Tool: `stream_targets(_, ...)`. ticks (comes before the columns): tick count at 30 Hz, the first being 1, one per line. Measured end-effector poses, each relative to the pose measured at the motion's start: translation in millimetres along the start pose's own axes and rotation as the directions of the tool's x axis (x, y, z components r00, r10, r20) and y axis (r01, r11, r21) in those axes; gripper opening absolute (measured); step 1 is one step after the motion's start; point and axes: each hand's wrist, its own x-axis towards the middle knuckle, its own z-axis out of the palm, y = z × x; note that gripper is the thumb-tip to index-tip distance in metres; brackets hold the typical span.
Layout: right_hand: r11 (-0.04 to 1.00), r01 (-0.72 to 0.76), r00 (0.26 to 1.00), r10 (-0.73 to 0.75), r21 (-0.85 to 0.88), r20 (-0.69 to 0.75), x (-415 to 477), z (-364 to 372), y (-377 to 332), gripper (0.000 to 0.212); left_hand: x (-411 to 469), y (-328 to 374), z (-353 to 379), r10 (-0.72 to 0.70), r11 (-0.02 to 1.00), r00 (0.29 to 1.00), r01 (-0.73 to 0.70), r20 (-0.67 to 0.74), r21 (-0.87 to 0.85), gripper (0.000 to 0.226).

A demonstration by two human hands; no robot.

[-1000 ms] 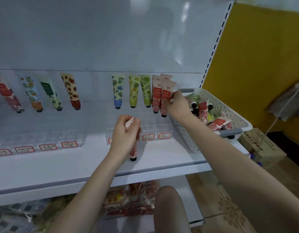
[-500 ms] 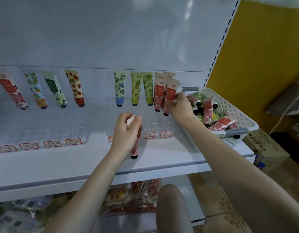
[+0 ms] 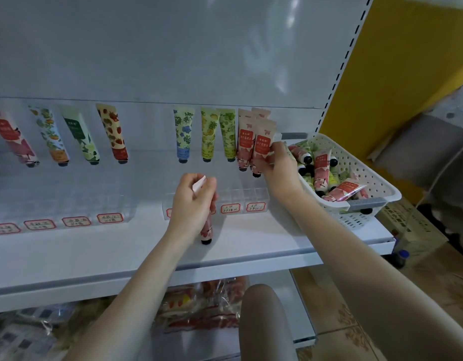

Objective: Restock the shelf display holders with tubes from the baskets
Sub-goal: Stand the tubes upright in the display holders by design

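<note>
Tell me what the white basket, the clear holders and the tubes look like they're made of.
The basket looks like moulded plastic, matte white: even rows of holes in its walls. The holders look like clear hard plastic, maybe acrylic: the shelf shows through. The tubes seem soft plastic, printed, with flat crimped tops and black caps.

A shop (price-labelled shelf (image 3: pixel 225 246) display).
</note>
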Motion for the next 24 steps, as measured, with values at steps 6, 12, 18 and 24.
stream_targets(6,0.999,-0.001,1.0,0.0,0.038,0.032,3,-2,7,0.007,-1,1,-1,-0.003,1.0,1.0,0.003,-0.006,0.01,0.01)
stream_targets(12,0.993,0.068,0.997,-0.072,0.096,0.039,2,-9,7,0.011,0,1,0,-0.007,1.0,1.0,0.007,-0.001,0.015,0.014)
stream_targets(18,0.995,0.095,0.995,-0.096,0.029,0.023,7,-5,12,0.013,1,1,0,-0.037,0.999,0.999,0.037,-0.013,-0.012,0.013)
stream_targets(24,0.995,0.094,0.996,-0.094,-0.026,-0.002,10,-1,14,0.023,1,-1,0,-0.035,0.999,0.999,0.035,-0.008,0.007,0.012)
